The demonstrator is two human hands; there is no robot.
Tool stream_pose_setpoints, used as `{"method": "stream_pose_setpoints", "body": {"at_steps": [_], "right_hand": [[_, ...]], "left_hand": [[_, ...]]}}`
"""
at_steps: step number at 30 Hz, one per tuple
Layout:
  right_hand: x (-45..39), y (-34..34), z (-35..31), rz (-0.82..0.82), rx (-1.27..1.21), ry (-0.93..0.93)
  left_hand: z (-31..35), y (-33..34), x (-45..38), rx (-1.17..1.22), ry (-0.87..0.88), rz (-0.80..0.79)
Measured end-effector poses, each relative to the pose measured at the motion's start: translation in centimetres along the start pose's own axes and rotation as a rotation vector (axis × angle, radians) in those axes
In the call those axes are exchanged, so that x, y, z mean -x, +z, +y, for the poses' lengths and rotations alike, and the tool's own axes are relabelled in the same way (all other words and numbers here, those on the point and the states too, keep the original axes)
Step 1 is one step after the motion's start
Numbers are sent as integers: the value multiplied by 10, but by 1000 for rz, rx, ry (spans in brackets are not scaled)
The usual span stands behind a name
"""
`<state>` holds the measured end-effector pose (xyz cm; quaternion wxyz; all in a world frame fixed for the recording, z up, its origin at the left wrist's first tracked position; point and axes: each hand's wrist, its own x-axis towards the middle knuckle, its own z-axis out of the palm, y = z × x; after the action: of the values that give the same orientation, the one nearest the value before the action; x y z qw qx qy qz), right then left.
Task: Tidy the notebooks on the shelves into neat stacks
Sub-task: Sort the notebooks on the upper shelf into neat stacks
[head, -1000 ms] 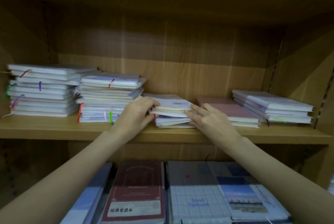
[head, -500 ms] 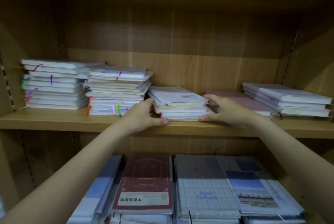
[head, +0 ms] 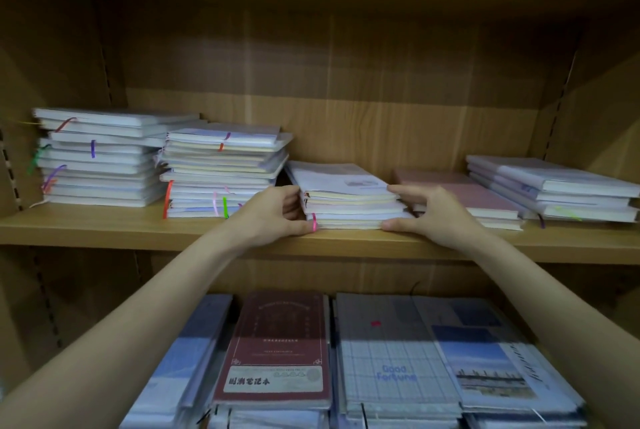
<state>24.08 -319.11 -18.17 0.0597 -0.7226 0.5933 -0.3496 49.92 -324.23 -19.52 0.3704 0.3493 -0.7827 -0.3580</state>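
Overall: tidying is part done on the upper shelf (head: 104, 224); judged from how the stacks lie, more squaring is needed.
Far-left stack (head: 100, 158): tall, sits at the left end of the shelf; covers stagger front to back, ribbons hang out. Not neat.
Second stack (head: 221, 172): just beside the first, possibly touching; upper books overhang to the right. Not neat.
Left hand (head: 273, 215): curled into a C at the left front corner of the middle stack, fingers at its upper edge, thumb low against its base beside a pink ribbon (head: 314, 222). It grips that corner.
Middle stack (head: 346, 196): short, between the two hands, near the shelf's front edge; edges look nearly flush. In my judgement the step in hand is squaring this stack.
Right hand (head: 433, 212): mirrors the other, fingers on the stack's upper right edge, thumb along its bottom; it clasps the right side.
Pink notebooks (head: 464, 191): low pile just right of the hands, partly hidden; alignment unclear.
Right-end stack (head: 554, 189): angled, books fanned. Untidy.
Lower shelf notebooks (head: 391, 352): lie in rows below the forearms; condition cannot be judged fully.
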Motion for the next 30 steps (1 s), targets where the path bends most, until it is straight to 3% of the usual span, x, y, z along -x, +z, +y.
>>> {"method": "stream_pose_setpoints", "body": {"at_steps": [7, 10, 15, 22, 30], "right_hand": [[16, 6, 6, 285, 0, -65], [17, 6, 7, 292, 19, -83], [20, 8, 8, 272, 38, -114], [18, 6, 7, 297, -33, -94], [21, 5, 6, 281, -66, -83]], "left_hand": [[3, 5, 2, -54, 44, 51], [5, 5, 2, -61, 33, 69], [11, 3, 8, -32, 35, -33], [8, 3, 4, -78, 0, 138], [7, 4, 7, -97, 6, 167]]}}
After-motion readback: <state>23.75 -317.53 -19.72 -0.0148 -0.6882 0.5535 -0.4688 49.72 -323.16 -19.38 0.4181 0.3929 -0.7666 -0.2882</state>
